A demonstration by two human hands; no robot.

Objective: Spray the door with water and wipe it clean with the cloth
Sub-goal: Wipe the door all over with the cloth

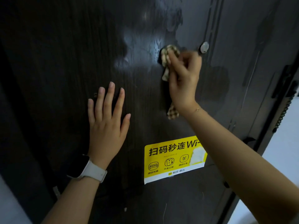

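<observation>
A dark brown wood-grain door (64, 62) fills almost the whole view, and a yellow rectangular sticker with black print and a white lower strip (171, 160) is stuck low on its face; this sticker is taken as the landmark. A torn pale patch is seen at the sticker's right end, partly hidden by the right forearm.

Well above the sticker, a beige-and-brown checked cloth (169, 54) is gripped in the right hand (184, 78). The fingers are curled closed around the bunched cloth, whose upper part is pressed against the door, while a loose tail is seen hanging out below the wrist. A thin bracelet is worn on that wrist.

Up and to the left of the sticker, the left hand (106, 126) is laid flat on the door, palm against the surface and fingers spread apart, with nothing held. A dark-faced smartwatch on a white strap (87, 168) is worn on the left wrist, level with the sticker and to its left.

Above the sticker and just right of the cloth, a small round silver fitting (204, 46) is set in the door; it may be a peephole or a knob, as the view is too blurred to tell. Pale, glossy smears, seemingly wetness, are seen on the door surface above and to the left of the cloth.

No spray bottle is shown in the view.
</observation>
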